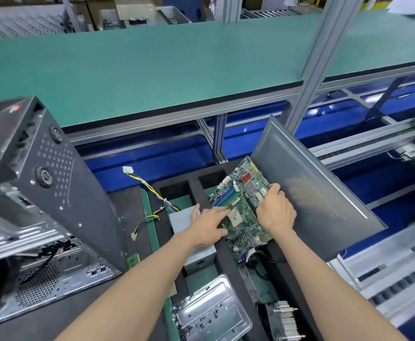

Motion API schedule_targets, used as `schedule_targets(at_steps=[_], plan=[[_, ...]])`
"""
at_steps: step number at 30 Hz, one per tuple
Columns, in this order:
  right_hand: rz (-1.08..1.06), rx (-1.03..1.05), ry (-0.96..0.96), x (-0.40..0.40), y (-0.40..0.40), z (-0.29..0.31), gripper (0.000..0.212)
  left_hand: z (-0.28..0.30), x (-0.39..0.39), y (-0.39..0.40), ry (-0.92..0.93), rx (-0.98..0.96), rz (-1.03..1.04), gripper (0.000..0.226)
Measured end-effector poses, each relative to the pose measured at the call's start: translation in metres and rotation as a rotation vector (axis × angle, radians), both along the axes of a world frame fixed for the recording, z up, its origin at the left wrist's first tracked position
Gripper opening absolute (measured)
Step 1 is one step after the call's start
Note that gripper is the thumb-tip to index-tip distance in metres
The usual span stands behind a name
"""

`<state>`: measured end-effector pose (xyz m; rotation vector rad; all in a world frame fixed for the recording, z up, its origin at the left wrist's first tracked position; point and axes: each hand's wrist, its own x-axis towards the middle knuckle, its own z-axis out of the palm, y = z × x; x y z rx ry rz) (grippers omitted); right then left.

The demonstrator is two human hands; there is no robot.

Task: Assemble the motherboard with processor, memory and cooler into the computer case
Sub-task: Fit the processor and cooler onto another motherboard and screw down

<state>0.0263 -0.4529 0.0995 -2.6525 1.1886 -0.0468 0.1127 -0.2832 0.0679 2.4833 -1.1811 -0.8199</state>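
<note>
A green motherboard [244, 193] with blue memory slots and a bare processor socket lies tilted over a black foam tray [223, 257]. My right hand [276, 209] grips its right edge, fingers curled over the board. My left hand [207, 223] rests on the board's left edge with fingers stretched out straight. The open computer case [41, 193] stands at the left, its black perforated panel facing me. A finned metal cooler [286, 321] sits at the bottom edge of the tray.
A grey case side panel [312, 190] leans behind the motherboard at the right. A power supply [184, 220] with yellow and black cables lies under my left hand. A metal tray [214, 313] holds several screws. A green shelf [152, 65] spans above.
</note>
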Motion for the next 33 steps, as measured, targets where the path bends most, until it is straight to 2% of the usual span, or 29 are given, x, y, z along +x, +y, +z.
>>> schedule_targets(at_steps=[5,11,19,24,29,33], plan=[[0.088,-0.164,-0.029,-0.006,0.004,0.027,0.047,0.008,0.000,0.004,0.103,-0.075,0.103,0.066],[0.041,-0.236,-0.132,-0.018,0.008,0.076,0.049,0.024,-0.014,0.022,0.310,-0.206,0.235,0.065],[0.012,-0.329,-0.268,-0.055,0.042,0.148,0.039,0.061,-0.046,0.052,0.390,-0.308,0.345,0.063],[-0.028,-0.281,-0.317,-0.090,0.079,0.178,0.036,0.083,-0.072,0.082,0.436,-0.379,0.393,0.061],[-0.056,-0.118,-0.298,-0.120,0.129,0.185,0.033,0.092,-0.097,0.124,0.508,-0.454,0.505,0.067],[-0.063,0.038,-0.251,-0.140,0.171,0.173,0.043,0.080,-0.112,0.171,0.622,-0.469,0.655,0.071]])
